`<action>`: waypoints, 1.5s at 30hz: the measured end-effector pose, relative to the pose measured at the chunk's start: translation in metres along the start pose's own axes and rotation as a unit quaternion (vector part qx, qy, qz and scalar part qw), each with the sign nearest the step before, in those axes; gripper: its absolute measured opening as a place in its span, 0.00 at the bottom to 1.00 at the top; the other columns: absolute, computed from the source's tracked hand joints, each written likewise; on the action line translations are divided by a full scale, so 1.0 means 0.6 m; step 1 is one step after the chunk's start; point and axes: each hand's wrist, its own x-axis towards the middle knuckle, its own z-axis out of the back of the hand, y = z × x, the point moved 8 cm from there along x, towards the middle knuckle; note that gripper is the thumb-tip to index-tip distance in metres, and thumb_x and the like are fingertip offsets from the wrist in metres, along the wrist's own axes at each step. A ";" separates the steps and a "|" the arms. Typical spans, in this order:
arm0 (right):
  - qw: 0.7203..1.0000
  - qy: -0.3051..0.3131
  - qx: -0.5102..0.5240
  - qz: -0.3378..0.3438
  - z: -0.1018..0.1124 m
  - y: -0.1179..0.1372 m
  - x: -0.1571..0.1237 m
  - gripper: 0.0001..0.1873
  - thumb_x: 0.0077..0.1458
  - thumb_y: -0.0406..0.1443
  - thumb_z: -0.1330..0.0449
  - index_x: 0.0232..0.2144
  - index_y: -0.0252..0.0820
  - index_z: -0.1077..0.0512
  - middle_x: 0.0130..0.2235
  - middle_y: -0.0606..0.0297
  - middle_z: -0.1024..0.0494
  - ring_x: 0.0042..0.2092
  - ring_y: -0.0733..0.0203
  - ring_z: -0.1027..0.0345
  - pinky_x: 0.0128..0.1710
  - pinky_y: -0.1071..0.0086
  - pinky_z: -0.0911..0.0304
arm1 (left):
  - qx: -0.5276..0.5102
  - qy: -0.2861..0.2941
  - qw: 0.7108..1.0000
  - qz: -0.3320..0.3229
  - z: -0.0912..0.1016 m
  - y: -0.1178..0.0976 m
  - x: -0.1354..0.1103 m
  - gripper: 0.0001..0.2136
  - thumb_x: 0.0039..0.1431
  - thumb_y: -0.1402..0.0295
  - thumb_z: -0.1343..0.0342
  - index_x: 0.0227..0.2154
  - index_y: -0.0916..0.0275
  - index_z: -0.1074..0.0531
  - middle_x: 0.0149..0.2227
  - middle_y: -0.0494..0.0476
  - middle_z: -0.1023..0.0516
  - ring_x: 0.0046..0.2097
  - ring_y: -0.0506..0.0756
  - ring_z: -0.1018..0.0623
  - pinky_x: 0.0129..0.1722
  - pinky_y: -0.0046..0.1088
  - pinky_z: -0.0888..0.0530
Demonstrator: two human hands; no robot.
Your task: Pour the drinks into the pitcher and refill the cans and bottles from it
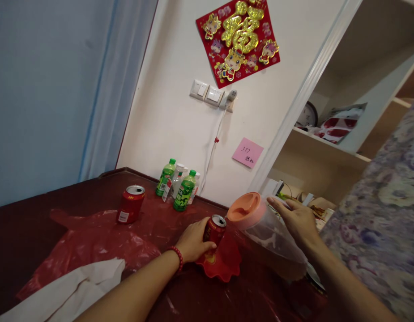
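From my end, I have the left hand [193, 240] wrapped around a red can [213, 230], open top up, with a red scalloped dish [228, 261] beneath it. My right hand [300, 221] grips a clear pitcher [272, 243], tipped so its orange lid [246, 209] is just beside that can's rim. Left of the left grip stands another red can [129, 205]; beyond it, green-capped bottles [184, 193].
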 end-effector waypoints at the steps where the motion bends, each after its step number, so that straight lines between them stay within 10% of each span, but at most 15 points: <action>1: 1.000 0.000 0.000 0.000 0.001 0.000 0.000 0.33 0.47 0.64 0.41 0.14 0.46 0.46 0.19 0.74 0.48 0.25 0.65 0.51 0.26 0.68 0.55 | -0.001 0.000 1.000 0.000 0.000 0.000 0.000 0.32 0.49 0.66 0.32 0.57 0.55 0.36 0.56 0.58 0.25 0.57 0.63 0.26 0.57 0.37 0.32; 45: 1.000 0.000 0.001 -0.007 0.014 0.018 0.006 0.32 0.45 0.64 0.41 0.14 0.45 0.40 0.18 0.72 0.47 0.24 0.65 0.51 0.23 0.69 0.55 | -0.010 -0.006 1.000 -0.003 0.002 -0.001 0.000 0.31 0.49 0.66 0.33 0.56 0.56 0.35 0.57 0.58 0.25 0.57 0.63 0.26 0.57 0.38 0.32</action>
